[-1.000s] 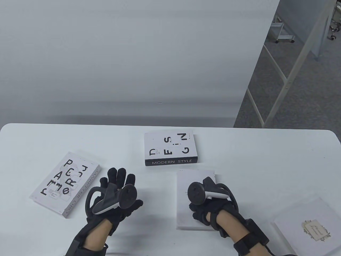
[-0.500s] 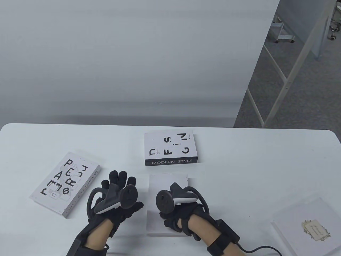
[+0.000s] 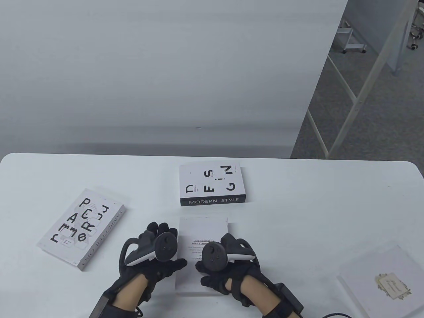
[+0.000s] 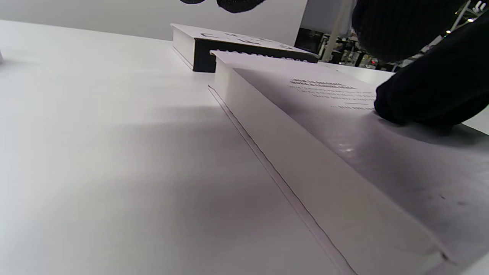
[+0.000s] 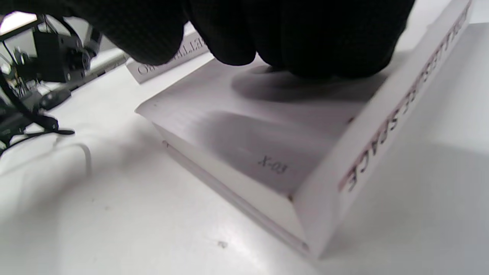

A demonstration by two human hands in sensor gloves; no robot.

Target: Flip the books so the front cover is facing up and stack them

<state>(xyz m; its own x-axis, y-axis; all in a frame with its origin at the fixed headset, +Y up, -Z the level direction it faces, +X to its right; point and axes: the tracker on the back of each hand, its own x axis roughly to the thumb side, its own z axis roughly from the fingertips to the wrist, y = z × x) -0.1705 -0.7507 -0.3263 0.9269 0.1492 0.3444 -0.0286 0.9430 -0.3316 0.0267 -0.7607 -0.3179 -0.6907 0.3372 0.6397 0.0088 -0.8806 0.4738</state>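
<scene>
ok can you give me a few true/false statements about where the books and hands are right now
1. Four books lie on the table. True.
2. The DESIGN book is stacked on another book. False: it lies alone, directly on the table.
3. The right hand rests on the plain white book. True.
4. The left hand grips the PARR book. False: it is beside the plain white book, apart from that one.
5. The label book sits at the table's near right. True.
</scene>
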